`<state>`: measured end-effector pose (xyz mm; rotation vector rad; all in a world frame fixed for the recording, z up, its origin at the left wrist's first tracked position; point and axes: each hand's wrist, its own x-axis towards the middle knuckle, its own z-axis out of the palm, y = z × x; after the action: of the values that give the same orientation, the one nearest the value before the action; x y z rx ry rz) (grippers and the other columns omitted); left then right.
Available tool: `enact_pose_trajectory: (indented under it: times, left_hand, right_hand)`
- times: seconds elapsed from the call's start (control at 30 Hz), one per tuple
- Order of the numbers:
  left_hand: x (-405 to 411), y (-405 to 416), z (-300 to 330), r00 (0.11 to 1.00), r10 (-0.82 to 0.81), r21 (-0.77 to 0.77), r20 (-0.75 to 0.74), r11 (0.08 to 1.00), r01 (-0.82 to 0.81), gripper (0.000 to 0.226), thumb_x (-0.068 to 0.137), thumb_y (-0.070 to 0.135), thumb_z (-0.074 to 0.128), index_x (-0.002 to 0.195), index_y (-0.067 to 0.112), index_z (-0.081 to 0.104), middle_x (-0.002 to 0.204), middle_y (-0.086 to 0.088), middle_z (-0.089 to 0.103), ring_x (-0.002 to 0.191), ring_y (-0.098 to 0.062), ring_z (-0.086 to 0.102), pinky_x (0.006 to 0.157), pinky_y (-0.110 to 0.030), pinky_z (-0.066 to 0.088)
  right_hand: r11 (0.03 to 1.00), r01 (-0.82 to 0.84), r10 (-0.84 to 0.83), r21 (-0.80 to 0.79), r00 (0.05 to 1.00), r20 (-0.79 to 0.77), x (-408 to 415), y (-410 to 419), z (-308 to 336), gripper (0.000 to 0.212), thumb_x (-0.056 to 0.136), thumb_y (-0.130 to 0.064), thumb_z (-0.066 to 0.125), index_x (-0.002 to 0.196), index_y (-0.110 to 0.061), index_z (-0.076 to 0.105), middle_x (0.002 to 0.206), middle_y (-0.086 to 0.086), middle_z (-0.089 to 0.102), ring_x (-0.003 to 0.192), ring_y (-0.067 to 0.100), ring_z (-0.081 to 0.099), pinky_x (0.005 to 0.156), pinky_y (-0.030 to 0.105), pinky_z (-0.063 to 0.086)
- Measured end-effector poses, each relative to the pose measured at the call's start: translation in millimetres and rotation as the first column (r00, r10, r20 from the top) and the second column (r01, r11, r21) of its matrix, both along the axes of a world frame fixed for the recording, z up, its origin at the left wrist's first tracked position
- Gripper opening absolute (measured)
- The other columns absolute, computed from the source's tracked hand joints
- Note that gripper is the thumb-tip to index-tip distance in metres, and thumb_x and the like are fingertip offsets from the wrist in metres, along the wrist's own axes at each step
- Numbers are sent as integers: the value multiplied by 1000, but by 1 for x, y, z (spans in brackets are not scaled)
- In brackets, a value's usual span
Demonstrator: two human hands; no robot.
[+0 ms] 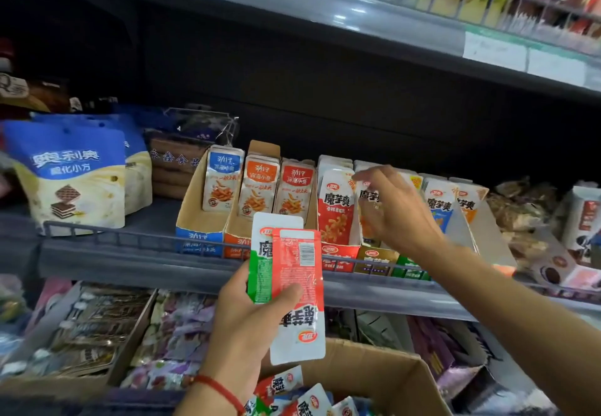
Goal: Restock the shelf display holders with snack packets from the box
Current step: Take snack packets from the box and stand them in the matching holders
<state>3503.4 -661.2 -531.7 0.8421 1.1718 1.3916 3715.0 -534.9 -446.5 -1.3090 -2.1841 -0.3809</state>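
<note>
packets (294, 289): light, floppy, slick; best pinched at flat edges
left hand (250, 315): clasps two packets
right hand (395, 211): fingers loose, fingering holder (374, 254) packets

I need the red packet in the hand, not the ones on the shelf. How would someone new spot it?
Start at the middle shelf's wire rail; just below it the left hand grips two packets. The red packet is the front one, upside down, barcode showing, overlapping a green packet behind it.
</note>
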Motion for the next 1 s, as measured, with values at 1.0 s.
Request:
enact_pose_trajectory:
  times: [1.0]
  left_hand:
    - [47,-16,-61,264,414,481,-871,610,629,38,98,49,58,133,36,66,156,9,46,147,-13,39,107,-45,48]
  right_hand:
    - [676,-629,-426,-383,90,-900,31,-124,-111,23,92,-14,72,113,-6,71,103,11,79,103,29,74,102,50,53]
